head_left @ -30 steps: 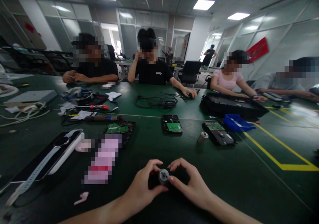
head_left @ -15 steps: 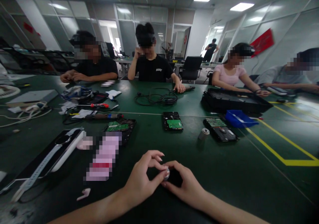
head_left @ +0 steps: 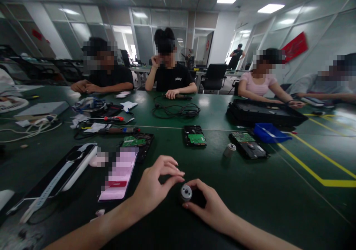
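A small silver metal cylinder (head_left: pixel 186 193) with holes in its round top stands on the dark green table. My right hand (head_left: pixel 208 202) holds it from the right, thumb and forefinger against its side. Just up and left of the cylinder is my left hand (head_left: pixel 158 179), raised off it; its thumb and fingertips come close together, and whether anything tiny is between them is too small to tell. A second metal cylinder (head_left: pixel 230 150) stands farther back, beside a hard drive (head_left: pixel 250 146) with a green board. Another hard drive (head_left: pixel 194 136) lies ahead of my hands.
On the left are a phone (head_left: pixel 119 176), a watch (head_left: pixel 74 156) on a dark device, tools and cables. A blue tray (head_left: pixel 271 133) and a black case (head_left: pixel 264 113) lie back right. A coil of black cable (head_left: pixel 176 110) sits near people across the table.
My left hand has moved up and left off the cylinder, uncovering its top. Across the table, a person's hand has drawn back along a dark tool.
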A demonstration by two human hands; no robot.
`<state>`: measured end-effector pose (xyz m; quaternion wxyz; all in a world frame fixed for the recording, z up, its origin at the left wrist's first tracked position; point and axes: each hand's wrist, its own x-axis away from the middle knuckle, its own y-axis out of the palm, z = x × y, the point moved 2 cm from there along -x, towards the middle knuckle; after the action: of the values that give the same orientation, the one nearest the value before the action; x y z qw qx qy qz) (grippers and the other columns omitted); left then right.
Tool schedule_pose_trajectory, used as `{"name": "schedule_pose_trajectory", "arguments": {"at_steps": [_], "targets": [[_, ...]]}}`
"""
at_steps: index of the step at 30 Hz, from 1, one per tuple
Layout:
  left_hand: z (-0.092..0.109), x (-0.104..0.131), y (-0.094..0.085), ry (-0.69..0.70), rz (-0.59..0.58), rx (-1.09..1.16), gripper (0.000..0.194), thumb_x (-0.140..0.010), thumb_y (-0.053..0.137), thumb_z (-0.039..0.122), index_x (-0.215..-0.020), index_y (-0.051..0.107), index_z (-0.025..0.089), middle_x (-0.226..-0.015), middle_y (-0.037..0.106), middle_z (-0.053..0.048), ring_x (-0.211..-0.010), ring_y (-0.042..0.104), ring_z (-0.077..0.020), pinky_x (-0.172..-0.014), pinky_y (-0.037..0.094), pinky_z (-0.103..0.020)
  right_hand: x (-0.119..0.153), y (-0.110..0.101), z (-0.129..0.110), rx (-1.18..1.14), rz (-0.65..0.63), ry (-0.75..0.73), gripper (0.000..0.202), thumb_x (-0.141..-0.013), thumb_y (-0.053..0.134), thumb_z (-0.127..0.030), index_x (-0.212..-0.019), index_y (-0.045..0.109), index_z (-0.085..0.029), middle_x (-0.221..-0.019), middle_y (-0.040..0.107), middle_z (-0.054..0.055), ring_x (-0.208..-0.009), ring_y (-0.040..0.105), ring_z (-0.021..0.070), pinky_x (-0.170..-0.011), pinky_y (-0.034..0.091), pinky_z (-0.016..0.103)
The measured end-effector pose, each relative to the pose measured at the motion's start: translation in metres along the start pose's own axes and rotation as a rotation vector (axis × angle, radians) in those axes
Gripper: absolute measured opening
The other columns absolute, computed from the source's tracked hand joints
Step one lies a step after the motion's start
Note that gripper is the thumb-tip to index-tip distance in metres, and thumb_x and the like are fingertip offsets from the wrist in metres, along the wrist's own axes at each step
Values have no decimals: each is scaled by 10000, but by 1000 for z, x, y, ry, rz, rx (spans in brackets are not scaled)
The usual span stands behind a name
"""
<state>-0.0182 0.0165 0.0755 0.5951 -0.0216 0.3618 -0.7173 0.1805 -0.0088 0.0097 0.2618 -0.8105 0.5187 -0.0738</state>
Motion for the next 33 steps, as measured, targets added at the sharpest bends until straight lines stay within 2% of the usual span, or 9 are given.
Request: {"name": "schedule_pose_trajectory", "arguments": {"at_steps": [1, 3, 5, 9, 16, 24, 27, 30, 33], "targets": [[-1, -6, -11, -4, 47, -49, 58, -822, 681, 227, -878, 668, 233, -946, 722, -12, -983, 687, -223, -924, 502, -360, 0, 0, 0, -3, 0, 4, 326, -790, 726, -233, -1083, 582, -223, -1034, 668, 26, -956, 629, 195, -862, 497, 323], [-7, -16, -28, -78, 9, -110, 118, -820, 662, 204, -926, 622, 237, -971, 745, 3, -976, 697, -217, -938, 484, -372, 0, -1, -1, -10, -3, 7, 328, -792, 725, -230, -1088, 584, -223, -1035, 668, 26, -956, 629, 196, -866, 500, 329], [-21, -22, -36, -204, -149, -112, 261, -802, 648, 166, -1033, 563, 252, -859, 773, 29, -892, 723, -204, -871, 506, -353, -1, -1, -2, -17, -6, 2, 322, -792, 725, -227, -1084, 589, -223, -1030, 668, 26, -955, 630, 196, -868, 502, 332], [-53, -21, -30, -313, -413, -129, 289, -730, 587, 98, -986, 583, 232, -779, 776, 13, -772, 740, -202, -705, 522, -282, 0, -2, -3, -24, -7, 5, 326, -789, 731, -229, -1084, 593, -226, -1026, 670, 23, -954, 631, 197, -868, 504, 333], [-64, -17, -26, -287, -447, -166, 416, -641, 605, 75, -1024, 636, 237, -837, 767, -2, -778, 730, -212, -680, 508, -271, -1, -1, -1, -15, -14, 12, 335, -791, 733, -234, -1091, 584, -231, -1037, 666, 16, -963, 627, 193, -873, 498, 336], [-69, -20, -25, -229, -479, -161, 268, -696, 584, 58, -900, 676, 206, -744, 770, -2, -745, 738, -213, -686, 501, -278, -1, -2, -3, 1, -25, 14, 340, -795, 732, -235, -1099, 579, -228, -1034, 662, 14, -961, 620, 188, -878, 489, 332], [-63, -22, -25, -199, -499, -150, 226, -718, 583, 46, -851, 680, 202, -719, 757, 11, -717, 733, -195, -658, 503, -257, -2, -2, -4, 4, -19, 11, 341, -797, 733, -239, -1100, 577, -229, -1029, 660, 11, -957, 620, 183, -874, 487, 325], [-40, -19, -21, -132, -480, -117, 203, -784, 595, 69, -892, 684, 216, -795, 754, 21, -774, 725, -173, -713, 516, -251, -2, -1, -3, 7, -12, -1, 335, -795, 737, -246, -1090, 578, -231, -1012, 663, 4, -942, 622, 177, -862, 486, 315], [-8, -12, -14, 39, -286, -10, 163, -855, 621, 122, -975, 665, 224, -918, 740, 14, -821, 707, -152, -766, 526, -248, -1, 0, -1, 19, -2, -8, 346, -783, 748, -250, -1081, 575, -231, -1000, 665, 2, -924, 624, 177, -843, 485, 309]]}}
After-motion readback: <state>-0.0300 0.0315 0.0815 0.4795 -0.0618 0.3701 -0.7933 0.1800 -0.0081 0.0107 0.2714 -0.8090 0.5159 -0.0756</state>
